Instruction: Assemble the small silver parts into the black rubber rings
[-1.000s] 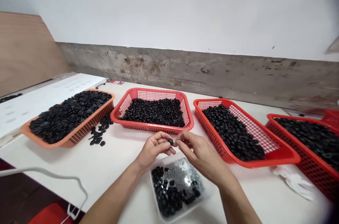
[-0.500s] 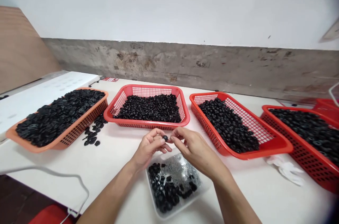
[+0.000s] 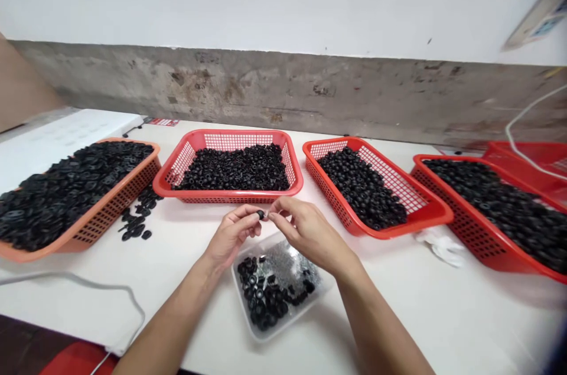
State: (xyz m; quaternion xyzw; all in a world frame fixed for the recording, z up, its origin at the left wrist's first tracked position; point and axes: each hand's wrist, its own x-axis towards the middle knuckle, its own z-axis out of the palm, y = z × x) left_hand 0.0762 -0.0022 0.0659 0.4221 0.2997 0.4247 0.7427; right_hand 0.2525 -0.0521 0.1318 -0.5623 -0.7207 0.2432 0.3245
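Note:
My left hand [image 3: 233,234] pinches a small black rubber ring [image 3: 261,215] between thumb and fingertips. My right hand [image 3: 308,233] sits just to its right, with the fingertips drawn together at the ring's edge. Whether those fingers hold anything tiny is hidden. Under both hands lies a clear plastic tray [image 3: 238,287] holding black rubber rings and a layer of small grey pieces [image 3: 283,260]. A red plastic mesh basket [image 3: 230,196] of black rings stands just beyond my hands.
A second red basket [image 3: 354,222] and a third [image 3: 469,239] hold black rings to the right. An orange basket [image 3: 115,208] and loose black rings [image 3: 137,215] lie left on the white table [image 3: 443,310]. A white cable [image 3: 75,277] and crumpled white cloth [image 3: 438,247] lie nearby.
The whole view has shifted, with the baskets and tray sliding left and upward in the picture. Both hands keep their pinch near the ring, and nothing has been let go.

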